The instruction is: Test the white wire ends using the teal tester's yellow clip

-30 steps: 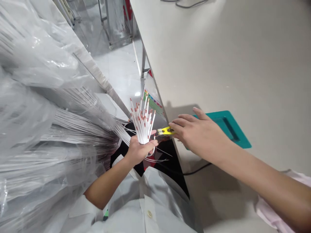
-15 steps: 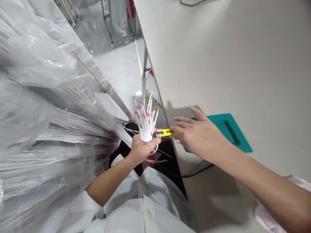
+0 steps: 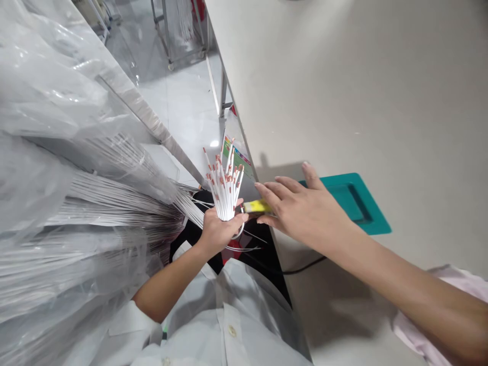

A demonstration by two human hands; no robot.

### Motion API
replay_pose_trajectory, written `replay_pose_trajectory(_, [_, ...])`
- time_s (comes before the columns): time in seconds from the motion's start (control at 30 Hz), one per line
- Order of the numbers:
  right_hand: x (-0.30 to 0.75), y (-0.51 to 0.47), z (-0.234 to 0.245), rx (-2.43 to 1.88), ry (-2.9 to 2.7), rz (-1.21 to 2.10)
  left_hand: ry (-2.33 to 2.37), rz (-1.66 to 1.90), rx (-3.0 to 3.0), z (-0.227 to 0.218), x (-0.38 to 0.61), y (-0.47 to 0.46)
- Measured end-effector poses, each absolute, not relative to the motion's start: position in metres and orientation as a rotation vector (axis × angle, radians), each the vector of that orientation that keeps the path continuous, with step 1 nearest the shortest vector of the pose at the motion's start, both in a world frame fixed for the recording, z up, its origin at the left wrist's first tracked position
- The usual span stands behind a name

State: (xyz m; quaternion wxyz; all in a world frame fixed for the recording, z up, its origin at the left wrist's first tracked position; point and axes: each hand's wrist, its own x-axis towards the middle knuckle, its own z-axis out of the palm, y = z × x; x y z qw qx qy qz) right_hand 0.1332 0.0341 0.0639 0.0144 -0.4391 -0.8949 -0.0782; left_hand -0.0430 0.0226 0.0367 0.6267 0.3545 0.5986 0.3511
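Note:
My left hand point(image 3: 217, 231) is wrapped round a bundle of white wires point(image 3: 224, 195) with copper-coloured tips fanning upward. One wire point(image 3: 241, 230) bends out of the bundle in a loop, its reddish end standing beside my left fingers. Between the thumb and forefinger of my right hand point(image 3: 295, 203) are small yellow snips point(image 3: 257, 206), blurred and partly covered by the hand. Their tip is close to that single wire's end; whether they touch I cannot tell. The other right fingers are stretched out over the table edge.
A teal tray point(image 3: 375, 216) lies on the pale table point(image 3: 343, 101) beyond my right hand. On the left, long wire bundles point(image 3: 118, 201) lie in clear plastic wrapping point(image 3: 41, 86). A black cable point(image 3: 305, 267) runs over the table edge. A wheeled metal rack point(image 3: 168, 40) stands behind.
The thumb and forefinger of my right hand have spread further apart around the snips. My left hand still grips the bundle. The whole view has shifted slightly.

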Motion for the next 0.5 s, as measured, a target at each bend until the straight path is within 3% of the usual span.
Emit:
replay_pose_trajectory(0.37, [0.130, 0.022, 0.068, -1.187, -2.375, -0.105, 1.307, 0.805, 0.838, 0.040, -0.065, 0.011])
replay_pose_trajectory(0.5, [0.108, -0.003, 0.064, -1.146, -2.095, 0.227, 1.318, 0.836, 0.801, 0.057, -0.071, 0.006])
